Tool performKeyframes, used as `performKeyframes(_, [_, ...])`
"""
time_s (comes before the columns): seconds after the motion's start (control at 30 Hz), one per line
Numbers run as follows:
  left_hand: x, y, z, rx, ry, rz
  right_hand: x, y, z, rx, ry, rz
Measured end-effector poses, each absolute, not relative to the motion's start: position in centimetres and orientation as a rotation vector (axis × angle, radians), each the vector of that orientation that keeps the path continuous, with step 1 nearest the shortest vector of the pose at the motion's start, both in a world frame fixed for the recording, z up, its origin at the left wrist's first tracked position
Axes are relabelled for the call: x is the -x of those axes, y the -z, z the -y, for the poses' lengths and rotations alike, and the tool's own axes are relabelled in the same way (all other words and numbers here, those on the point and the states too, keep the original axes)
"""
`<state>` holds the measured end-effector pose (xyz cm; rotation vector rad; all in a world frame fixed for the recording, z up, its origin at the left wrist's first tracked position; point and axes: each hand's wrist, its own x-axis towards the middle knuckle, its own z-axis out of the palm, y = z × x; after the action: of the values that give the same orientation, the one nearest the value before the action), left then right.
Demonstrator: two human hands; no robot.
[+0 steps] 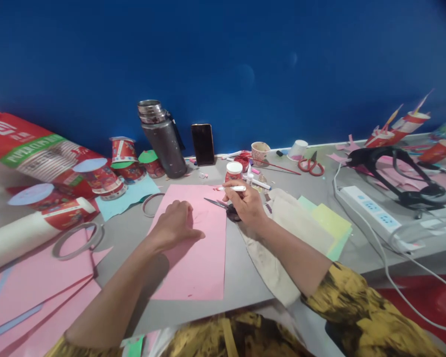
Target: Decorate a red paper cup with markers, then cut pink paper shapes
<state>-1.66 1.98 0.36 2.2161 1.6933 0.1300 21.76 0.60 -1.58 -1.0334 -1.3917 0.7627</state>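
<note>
A pink sheet of paper (204, 263) lies on the grey table in front of me. My left hand (178, 223) rests on its left part, fingers apart, thumb pointing right, holding nothing. My right hand (247, 201) is at the sheet's upper right edge, its fingers closed round a white marker (238, 188) that points left. Beneath that hand lie dark-handled scissors (217, 203), their blades over the sheet. Just behind the marker stands a small red cup with a white lid (234, 168).
A flask (163, 139) and a phone (202, 144) stand at the back. Decorated cups (100, 177) and tape rolls (78, 240) are at left. To the right are cloth (282, 248), red scissors (311, 164), a power strip (369, 206) and cables.
</note>
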Motion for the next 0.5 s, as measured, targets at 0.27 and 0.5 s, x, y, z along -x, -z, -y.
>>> performKeyframes(0.27, [1.5, -0.1, -2.1, -2.142, -0.208, -1.623, -21.1, 1.8, 0.0, 1.046, -0.865, 1.379])
performKeyframes(0.5, [1.1, -0.7, -0.3, -1.912, -0.427, -1.535, -21.1, 1.7, 0.0, 1.045, -0.935, 1.344])
